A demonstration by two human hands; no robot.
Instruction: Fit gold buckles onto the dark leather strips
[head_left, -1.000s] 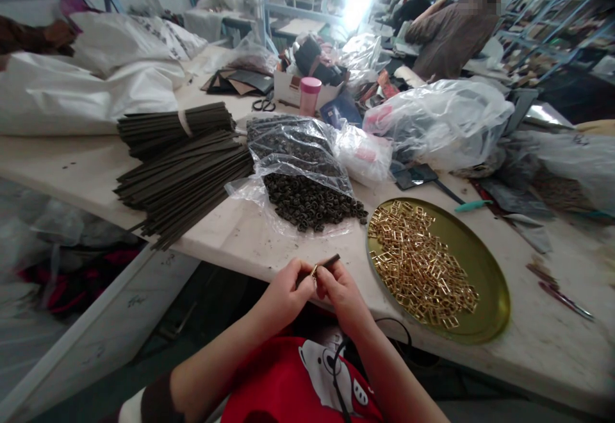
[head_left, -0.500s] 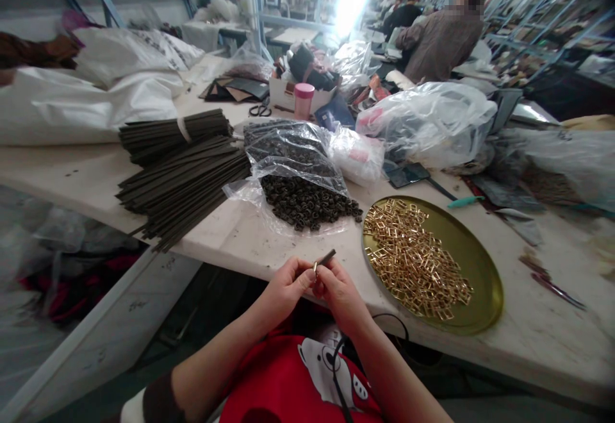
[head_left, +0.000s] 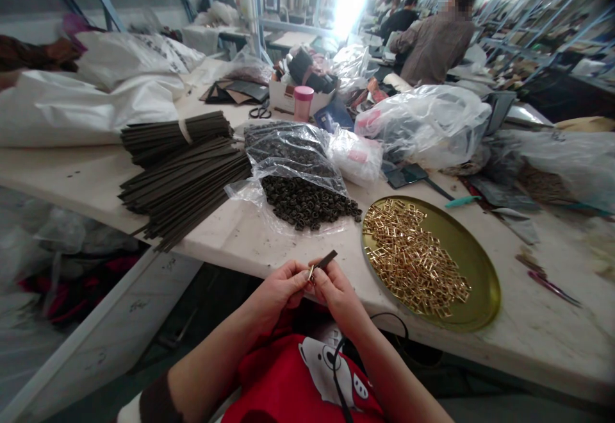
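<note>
My left hand (head_left: pixel 281 291) and my right hand (head_left: pixel 336 291) meet at the table's near edge, both pinched closed. Between them they hold a thin dark strap (head_left: pixel 325 260) with a small gold buckle (head_left: pixel 312 273) on it. The strap's free end sticks up to the right. A round brass tray (head_left: pixel 473 269) heaped with several gold buckles (head_left: pixel 410 259) lies just right of my hands. Ahead sit a pile of small dark loops (head_left: pixel 307 202) on clear plastic and a stack of long dark straps (head_left: pixel 185 166).
White sacks (head_left: pixel 86 99) fill the far left of the table (head_left: pixel 240 234). Clear plastic bags (head_left: pixel 427 122), a pink cup (head_left: pixel 303 101), scissors (head_left: pixel 260 112) and a box lie behind. A person in brown (head_left: pixel 432 41) works at the back. A teal-handled tool (head_left: pixel 461 201) lies beyond the tray.
My hands stay at the table's edge, still pinching the strap and buckle. The camera has shifted slightly, so the tray and piles appear a little to the left.
</note>
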